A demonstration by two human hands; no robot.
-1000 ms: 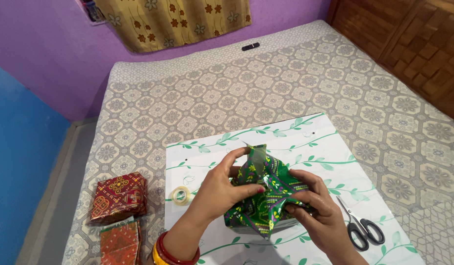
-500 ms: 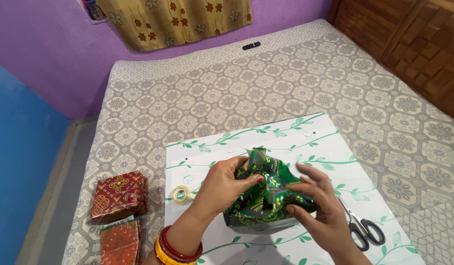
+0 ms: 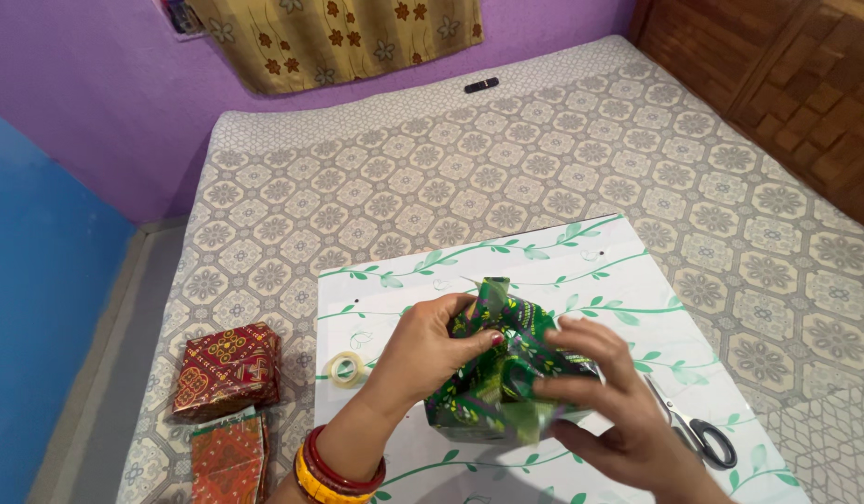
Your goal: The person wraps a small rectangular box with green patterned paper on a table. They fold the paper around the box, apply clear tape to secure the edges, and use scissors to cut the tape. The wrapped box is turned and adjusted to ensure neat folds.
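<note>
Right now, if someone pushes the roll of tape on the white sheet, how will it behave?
The roll of tape lies flat on its side, so it would probably slide, not roll. It looks small and hollow, so likely light. The white sheet beneath looks smooth, so it may slip easily.

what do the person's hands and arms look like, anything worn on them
Both are bare, with no sleeves in view. The left hand has dark red polish on the nail that shows, and its wrist carries a stack of bangles, red ones above yellow ones. The right hand shows no rings or bangles, though its wrist is cut off by the frame edge.
</note>
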